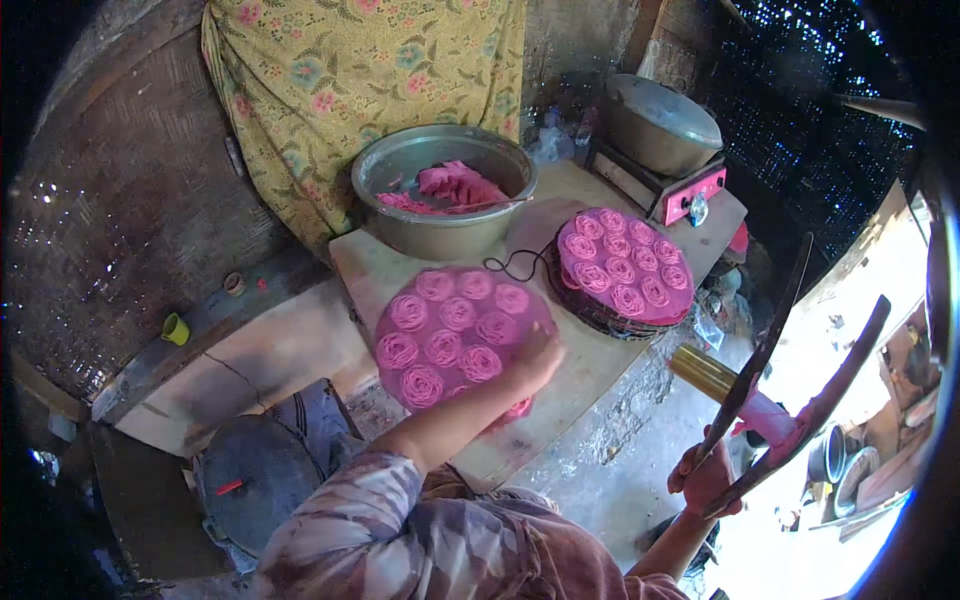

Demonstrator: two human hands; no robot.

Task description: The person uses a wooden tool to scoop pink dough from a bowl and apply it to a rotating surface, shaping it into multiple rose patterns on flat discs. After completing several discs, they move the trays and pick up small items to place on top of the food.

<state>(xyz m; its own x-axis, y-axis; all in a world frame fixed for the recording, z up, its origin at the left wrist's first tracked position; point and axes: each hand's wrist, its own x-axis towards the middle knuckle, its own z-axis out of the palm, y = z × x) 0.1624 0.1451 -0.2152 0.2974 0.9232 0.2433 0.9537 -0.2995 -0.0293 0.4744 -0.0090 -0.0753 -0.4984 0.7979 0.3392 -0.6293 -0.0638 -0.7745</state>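
My left hand [535,352] is at the right edge of a round pink mat [470,390] bearing several coiled pink noodle rosettes [421,384], its fingers curled and their tips hidden. My right hand [705,478] grips a press with two long dark handles [840,395], a brass cylinder [705,370] and pink paste on it. It is held off the right front of the board [590,370]. At the right of the board, a second round pink mat with similar rosettes [619,268] sits on a dark round stack [590,318].
Behind are a metal basin [400,235] of pink dough [455,185] and a lidded pot [665,140] on a stove [685,205]. A ledge [215,330] with small cups runs along the left. A dark lidded vessel [255,470] is low at front left. A patterned cloth [340,70] hangs behind.
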